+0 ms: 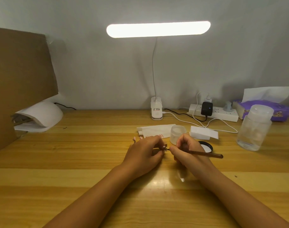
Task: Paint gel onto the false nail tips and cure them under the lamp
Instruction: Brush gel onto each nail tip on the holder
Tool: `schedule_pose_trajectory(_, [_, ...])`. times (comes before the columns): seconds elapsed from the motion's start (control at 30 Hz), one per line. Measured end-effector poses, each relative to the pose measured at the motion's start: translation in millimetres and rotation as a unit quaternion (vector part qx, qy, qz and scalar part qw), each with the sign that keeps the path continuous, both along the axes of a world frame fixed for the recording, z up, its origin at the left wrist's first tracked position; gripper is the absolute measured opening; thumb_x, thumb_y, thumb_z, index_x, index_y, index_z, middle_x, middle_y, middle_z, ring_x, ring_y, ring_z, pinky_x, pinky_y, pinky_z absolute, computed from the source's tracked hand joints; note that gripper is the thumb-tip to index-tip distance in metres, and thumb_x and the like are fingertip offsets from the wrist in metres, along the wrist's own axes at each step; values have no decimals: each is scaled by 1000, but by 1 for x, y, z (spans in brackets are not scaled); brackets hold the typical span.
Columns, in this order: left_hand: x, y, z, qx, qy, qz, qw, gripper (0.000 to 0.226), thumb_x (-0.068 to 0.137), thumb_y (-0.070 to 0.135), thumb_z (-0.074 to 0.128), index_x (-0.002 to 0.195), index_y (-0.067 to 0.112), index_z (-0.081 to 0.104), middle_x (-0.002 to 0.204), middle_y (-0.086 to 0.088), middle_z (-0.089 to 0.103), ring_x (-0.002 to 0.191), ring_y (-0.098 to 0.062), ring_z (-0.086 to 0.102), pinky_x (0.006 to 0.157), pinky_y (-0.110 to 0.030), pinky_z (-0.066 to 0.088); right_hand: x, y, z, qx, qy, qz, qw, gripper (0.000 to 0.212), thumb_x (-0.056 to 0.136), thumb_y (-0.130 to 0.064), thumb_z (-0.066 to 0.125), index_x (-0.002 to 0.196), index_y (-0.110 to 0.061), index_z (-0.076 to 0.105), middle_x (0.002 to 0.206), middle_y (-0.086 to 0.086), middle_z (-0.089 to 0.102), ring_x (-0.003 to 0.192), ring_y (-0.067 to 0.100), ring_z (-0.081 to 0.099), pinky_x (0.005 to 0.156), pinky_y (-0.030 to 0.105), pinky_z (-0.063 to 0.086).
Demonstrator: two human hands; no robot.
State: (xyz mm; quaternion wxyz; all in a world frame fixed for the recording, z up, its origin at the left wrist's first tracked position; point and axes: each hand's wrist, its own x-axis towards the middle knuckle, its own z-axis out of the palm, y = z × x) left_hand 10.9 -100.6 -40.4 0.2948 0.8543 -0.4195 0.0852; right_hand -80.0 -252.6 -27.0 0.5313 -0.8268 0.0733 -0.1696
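The left hand (143, 153) curls its fingers round a small stick with 1 nail tip (164, 147) on its end. The right hand (187, 150) pinches a brown brush (206, 154) like a pencil, and the brush's point seems to touch that nail tip. So the painting step looks to be going on. Just behind the hands stands the open gel jar (178, 134), with its black lid (207, 146) beside it. The other nail tips (134, 138) wait on the bench (74, 153). The white curing lamp (41, 115) sits far off to the left. Next, the wet tip likely has to go under that lamp without a smudge.
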Motion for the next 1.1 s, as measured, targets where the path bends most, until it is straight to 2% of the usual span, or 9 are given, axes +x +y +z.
schedule_pose_trajectory(0.17, [0,0,0,-3,4,-2,1000,10,90,28,64,93,34,56,92,21,58,69,12,47,60,-15,29,-1,1,2,-5,0,-4,1000,17,85,-15,67,89,-6,54,70,8,55,66,20,49,62,37,42])
schedule_pose_trajectory(0.33, [-1,1,1,-1,8,1,1000,12,91,30,63,92,38,53,101,16,65,70,10,47,63,-21,33,0,0,0,5,-8,-15,1000,18,84,-14,66,90,-3,53,72,8,54,65,18,49,59,34,44])
schedule_pose_trajectory(0.43, [-1,0,2,3,8,1,1000,12,92,31,62,92,38,52,103,15,65,74,5,49,65,-22,35,1,-2,0,42,-12,-19,999,14,88,-15,64,90,-6,54,73,7,57,62,11,54,53,20,48])
schedule_pose_trajectory(0.6, [-2,0,2,-3,6,3,1000,13,91,30,63,92,37,51,101,15,65,91,-4,58,73,-29,47,2,-2,-1,39,-11,0,999,15,91,-22,66,91,-11,56,66,0,68,57,1,61,52,14,46])
schedule_pose_trajectory(0.77, [-2,0,1,-4,-4,1,1000,13,90,30,63,93,35,52,100,15,63,83,-2,51,67,-25,38,0,-1,0,15,-3,6,1000,12,90,-14,66,91,-7,55,66,2,65,58,6,58,57,25,48])
schedule_pose_trajectory(0.9, [-2,0,2,-4,-4,0,1000,11,90,30,63,93,34,53,101,15,64,86,-3,53,68,-26,40,-1,1,2,-4,-3,1,1000,12,87,-12,64,90,-4,55,70,9,57,64,17,51,60,35,43])
schedule_pose_trajectory(1.03, [-1,1,1,-2,-4,-4,1000,14,91,30,63,91,36,51,93,19,57,70,5,48,62,-23,33,-2,1,3,-18,-9,-2,1000,15,85,-12,65,88,-3,54,71,10,53,67,21,47,62,36,40])
schedule_pose_trajectory(1.1, [-1,1,1,-3,-2,-4,1000,16,90,30,63,90,38,50,91,20,55,68,8,46,61,-22,32,-2,1,3,-20,-11,1,1000,17,84,-14,66,87,-3,53,70,9,51,67,21,46,62,36,39])
